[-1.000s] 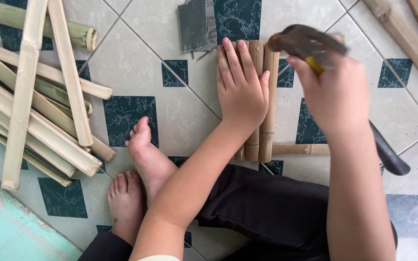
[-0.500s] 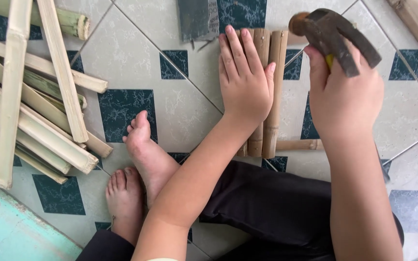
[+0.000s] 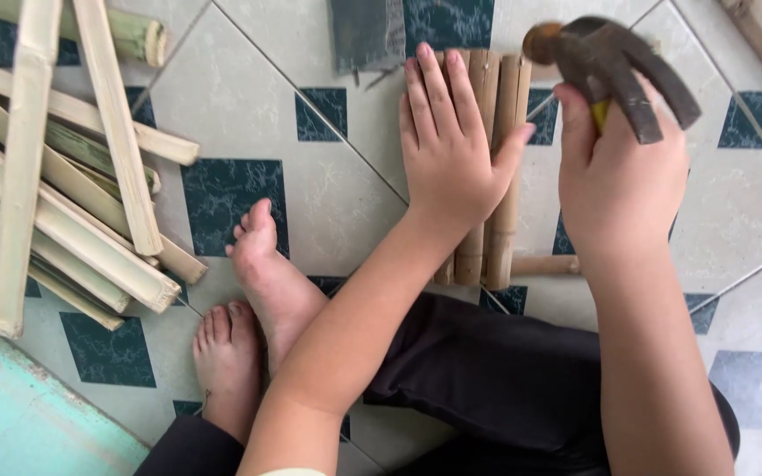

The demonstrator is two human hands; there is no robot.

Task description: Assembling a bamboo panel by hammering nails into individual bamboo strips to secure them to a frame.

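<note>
Nearest the camera, two bare feet [image 3: 253, 300] rest on the tiled floor [image 3: 337, 203], beside dark trouser legs [image 3: 504, 379]. The floor is pale tile with dark teal squares at the corners.

Beyond the knees, the left hand [image 3: 451, 150] lies flat, palm down, on a small bamboo panel [image 3: 491, 167]. Its fingers are stretched out and close together, thumb spread to the right, pressing rather than gripping. The panel is a row of short split bamboo strips laid side by side, tan and brown, running away from the person. A thinner cross stick [image 3: 544, 264] pokes out to the right from under its near end. The panel lies on the floor just ahead of the legs, between the two hands.

The right hand [image 3: 619, 176] is closed in a fist around a hammer [image 3: 610, 66], held above the floor just right of the panel. The hammer has a dark, worn claw head with a rusty round face pointing left; a bit of yellow handle shows at the fist.

To the left lies a loose pile of long pale split bamboo [image 3: 63, 194]. Farthest off, a flat grey blade [image 3: 368, 33] rests at the panel's top end.
</note>
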